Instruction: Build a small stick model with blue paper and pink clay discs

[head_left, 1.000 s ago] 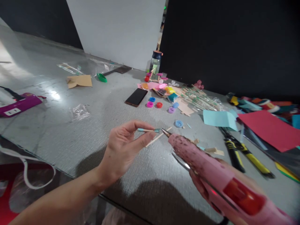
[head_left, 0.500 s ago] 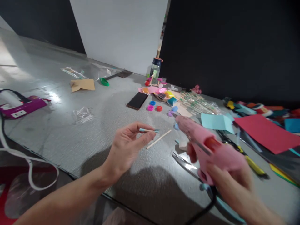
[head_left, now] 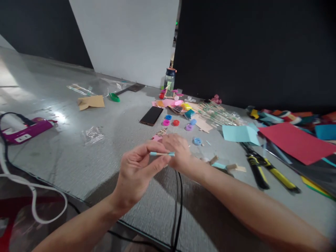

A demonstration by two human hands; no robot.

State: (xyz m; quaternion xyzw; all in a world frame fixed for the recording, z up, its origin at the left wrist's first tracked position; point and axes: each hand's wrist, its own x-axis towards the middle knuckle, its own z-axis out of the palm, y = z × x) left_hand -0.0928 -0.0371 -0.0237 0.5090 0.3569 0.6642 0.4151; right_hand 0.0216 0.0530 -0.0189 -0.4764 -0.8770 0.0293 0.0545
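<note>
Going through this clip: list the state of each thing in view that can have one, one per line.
left hand: pinching the blue-tipped stick.
blue-tipped stick: held level above the table.
right hand: palm down just behind the stick; contents hidden.
phone: flat, screen dark.
jar: upright, lid on.
pliers: lying flat.

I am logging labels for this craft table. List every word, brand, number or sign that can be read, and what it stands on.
None can be read.
purple device: pale label patch, too blurred to read.
jar: no legible print.
phone: dark screen, nothing shown.
yellow-handled cutters: no markings legible.
stick in the left hand: no markings visible.
</note>
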